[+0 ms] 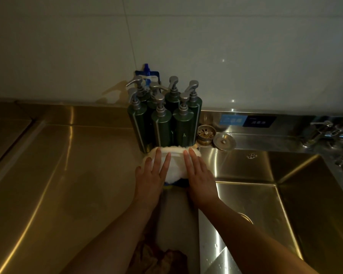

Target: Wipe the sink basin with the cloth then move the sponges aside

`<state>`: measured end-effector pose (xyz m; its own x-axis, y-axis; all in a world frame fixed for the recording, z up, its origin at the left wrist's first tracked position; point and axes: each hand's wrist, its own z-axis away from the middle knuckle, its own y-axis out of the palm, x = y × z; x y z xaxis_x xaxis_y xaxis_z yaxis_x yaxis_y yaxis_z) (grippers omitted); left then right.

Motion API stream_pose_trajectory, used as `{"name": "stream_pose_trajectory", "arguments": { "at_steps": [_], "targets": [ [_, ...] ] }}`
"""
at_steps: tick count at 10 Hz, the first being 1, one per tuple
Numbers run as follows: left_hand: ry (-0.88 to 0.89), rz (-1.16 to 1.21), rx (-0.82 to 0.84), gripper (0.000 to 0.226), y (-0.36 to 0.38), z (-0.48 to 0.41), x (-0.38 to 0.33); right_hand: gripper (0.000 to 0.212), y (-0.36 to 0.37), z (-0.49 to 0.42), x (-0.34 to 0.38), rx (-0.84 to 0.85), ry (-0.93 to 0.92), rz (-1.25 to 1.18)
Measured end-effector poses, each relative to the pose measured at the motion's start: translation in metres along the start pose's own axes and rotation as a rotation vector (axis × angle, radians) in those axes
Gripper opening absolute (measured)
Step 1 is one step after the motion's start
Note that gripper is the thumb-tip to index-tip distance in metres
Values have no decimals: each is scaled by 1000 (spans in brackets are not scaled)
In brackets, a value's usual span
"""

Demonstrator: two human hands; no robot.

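Spread flat, left grip [150,176] and right grip [200,175] press on the sponges [175,168], just before the pump bottles [162,123].

dim, yellowish exposure. glare streaks the counter [67,147] left of the fingers [158,159] and the sink basin [246,171] right. frame edges bow.

Steel counter [67,165]: green pump bottles [162,127], white sponges [174,169], strainer [206,134], drain lid [224,142].

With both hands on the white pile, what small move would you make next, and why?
Probably slide the white pile leftward onto the counter: the left hand and right hand lie flat on it, the green bottles block it behind, and the basin lies rightward.
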<state>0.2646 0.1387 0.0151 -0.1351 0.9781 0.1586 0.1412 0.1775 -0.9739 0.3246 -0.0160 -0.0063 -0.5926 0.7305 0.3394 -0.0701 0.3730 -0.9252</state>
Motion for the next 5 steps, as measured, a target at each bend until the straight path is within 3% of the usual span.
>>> {"name": "stream_pose_trajectory", "arguments": {
  "at_steps": [1, 2, 5],
  "targets": [
    [36, 48, 5, 112, 0, 3, 5, 91, -2, 1, 4, -18, -3, 17],
    [110, 75, 123, 108, 3, 6, 11, 90, -5, 5, 7, -47, 20, -7],
    [121, 155, -8, 93, -10, 32, 5, 97, -13, 23, 24, -77, 56, 1]
  ]
}}
